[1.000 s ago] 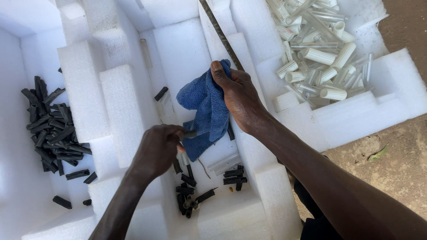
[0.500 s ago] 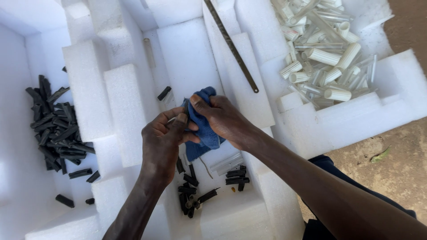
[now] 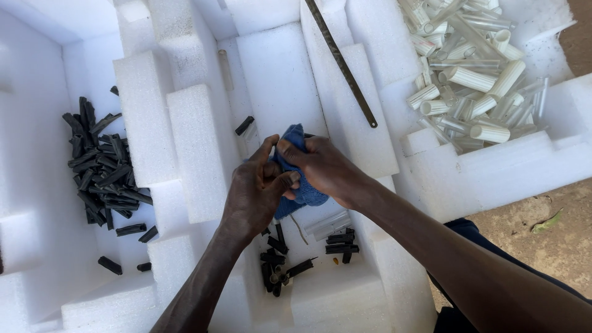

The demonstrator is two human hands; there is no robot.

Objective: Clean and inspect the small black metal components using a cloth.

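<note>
Both hands closed on blue cloth (image 3: 295,185) over middle foam slot: left hand (image 3: 256,191) pinching, right hand (image 3: 320,168) gripping top. Anything inside cloth hidden. Risks: cloth slips, sweeps loose black caps (image 3: 280,262) below; elbow knocks white tubes (image 3: 472,80) in right corner.

Bright, even daylight washed over the white foam packing (image 3: 203,154), nearly bleaching its upper faces. Shadows stayed soft and shallow. Focus was sharp, with slight wide-angle stretch at the edges.

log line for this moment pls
left hand: on cloth | right hand: on cloth | below: black pieces | tray: foam
</note>
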